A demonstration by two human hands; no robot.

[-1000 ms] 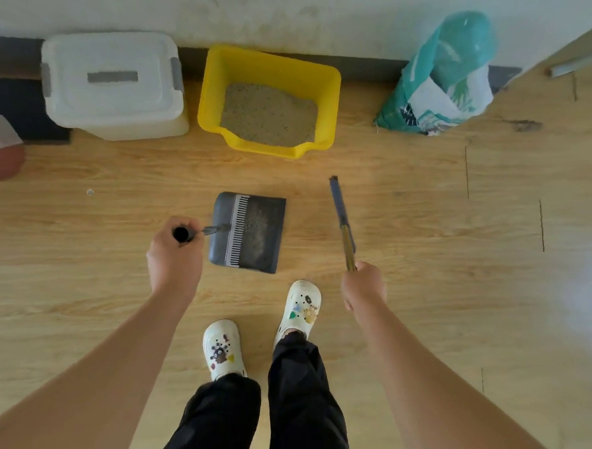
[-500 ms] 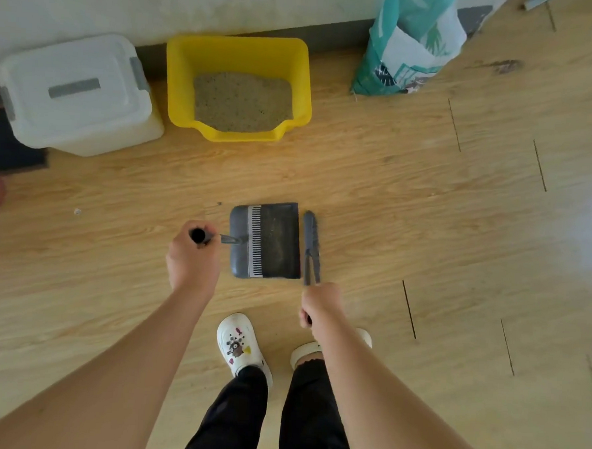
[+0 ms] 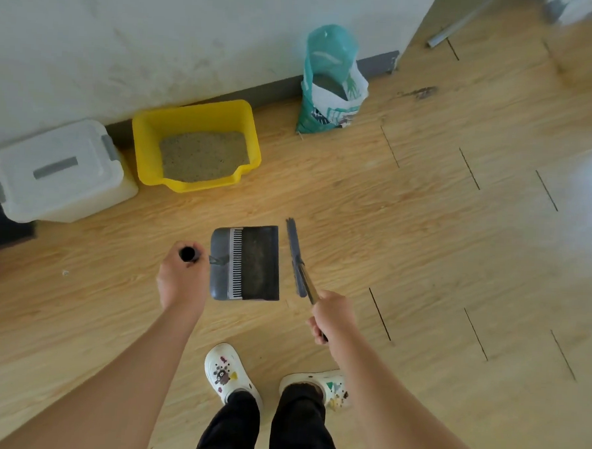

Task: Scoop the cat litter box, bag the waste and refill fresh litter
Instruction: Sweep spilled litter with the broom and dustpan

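Head view, looking down at a wooden floor [image 3: 424, 238]. Left grip [image 3: 182, 280] closed round the black top end of the long upright handle of the dustpan [image 3: 251, 263], pan flat on the floor just ahead of the feet, mouth turned to the right. Right grip [image 3: 332, 317] closed round the shaft of a small broom [image 3: 294, 255], bristle head just beside the pan's open edge, parted from it by a narrow strip of floor. Dustpan judged light and stiff, prone to swing or tip on its long handle once lifted; best held high on the handle and kept level to retain the fine grit seemingly dusting its inside. Broom judged light, stiff in the shaft, soft at the bristles. Yellow litter box [image 3: 190, 122] against the wall beyond the pan, well apart from both grips, litter [image 3: 204, 156] banked toward its front lip; rigid, probably heavy, best taken by the rim. Teal litter bag [image 3: 329, 88] upright and open-topped to the right of the box; soft, likely heavy, liable to slump. White lidded bin [image 3: 57, 170] to the left of the box
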